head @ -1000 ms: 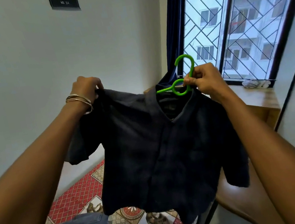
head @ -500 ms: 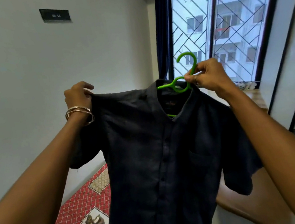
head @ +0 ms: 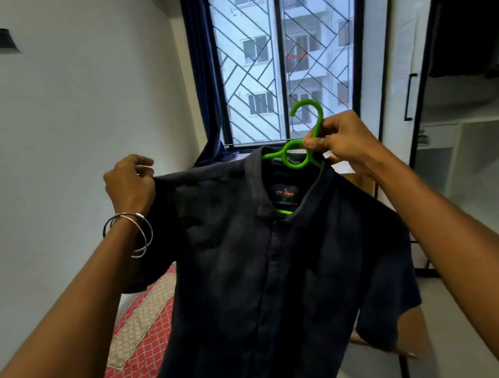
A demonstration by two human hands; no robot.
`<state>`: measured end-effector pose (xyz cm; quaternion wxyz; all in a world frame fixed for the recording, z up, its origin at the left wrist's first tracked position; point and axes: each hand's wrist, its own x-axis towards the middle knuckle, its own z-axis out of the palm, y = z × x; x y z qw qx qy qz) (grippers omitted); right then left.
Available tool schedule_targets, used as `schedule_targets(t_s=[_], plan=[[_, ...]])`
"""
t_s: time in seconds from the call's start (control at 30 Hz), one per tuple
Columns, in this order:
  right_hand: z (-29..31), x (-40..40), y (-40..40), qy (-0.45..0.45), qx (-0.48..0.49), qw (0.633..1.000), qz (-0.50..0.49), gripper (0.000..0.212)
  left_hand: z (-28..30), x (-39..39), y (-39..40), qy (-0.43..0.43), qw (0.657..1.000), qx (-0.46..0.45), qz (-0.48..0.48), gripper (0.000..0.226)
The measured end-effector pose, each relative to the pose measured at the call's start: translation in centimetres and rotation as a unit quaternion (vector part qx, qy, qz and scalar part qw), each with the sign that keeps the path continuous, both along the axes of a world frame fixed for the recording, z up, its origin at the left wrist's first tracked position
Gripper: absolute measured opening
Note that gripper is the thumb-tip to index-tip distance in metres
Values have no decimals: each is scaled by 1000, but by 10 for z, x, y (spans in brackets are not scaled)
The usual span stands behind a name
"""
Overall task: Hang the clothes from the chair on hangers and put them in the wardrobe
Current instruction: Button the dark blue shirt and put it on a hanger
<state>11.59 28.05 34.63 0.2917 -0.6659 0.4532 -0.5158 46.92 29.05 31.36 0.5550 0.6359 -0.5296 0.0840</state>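
Since the earlier frame the view had swung right, bringing the open wardrobe [head: 490,115] into the right edge. At centre left, the left hand [head: 128,186] pinched the shoulder of the dark shirt [head: 271,267], which hung mid-frame on the green hanger [head: 301,153]; the right hand [head: 342,140] had its fingers [head: 313,143] clenched round the hanger's neck

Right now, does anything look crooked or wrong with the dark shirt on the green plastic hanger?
Yes. The dark short-sleeved shirt sits askew on the green plastic hanger: the left hand pinches up one shoulder, while the other slopes down below the right hand gripping the hanger neck.
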Motion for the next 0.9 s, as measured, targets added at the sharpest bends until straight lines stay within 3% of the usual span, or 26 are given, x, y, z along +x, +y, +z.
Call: schedule_targets(t_s=[0.07,0.13,0.23,0.3,0.37,0.47,0.6,0.73,0.9], plan=[[0,-18,0,8,-14,1000,-13,7,0,-30,-7,-51,998,-21,-43,16],[7,-39,0,21,-32,999,-29,10,3,-73,-13,-94,983,-13,-156,18],[20,-69,-2,48,-58,996,-40,13,12,-137,-21,-129,923,105,-346,29],[27,-102,-8,55,-85,992,-69,12,15,-187,-34,-165,893,128,-398,30],[27,-118,-11,61,-94,991,-79,11,15,-211,-43,-157,906,106,-380,33],[37,-214,-14,58,-115,979,-159,23,20,-322,-65,-129,903,65,-404,27],[47,-296,-24,99,-135,965,-200,11,26,-425,-83,-91,914,13,-395,12],[62,-381,-37,159,-141,943,-256,17,43,-531,-102,-96,901,-10,-422,12],[55,-474,-39,120,-145,941,-281,12,32,-623,-136,-181,863,19,-472,12]])
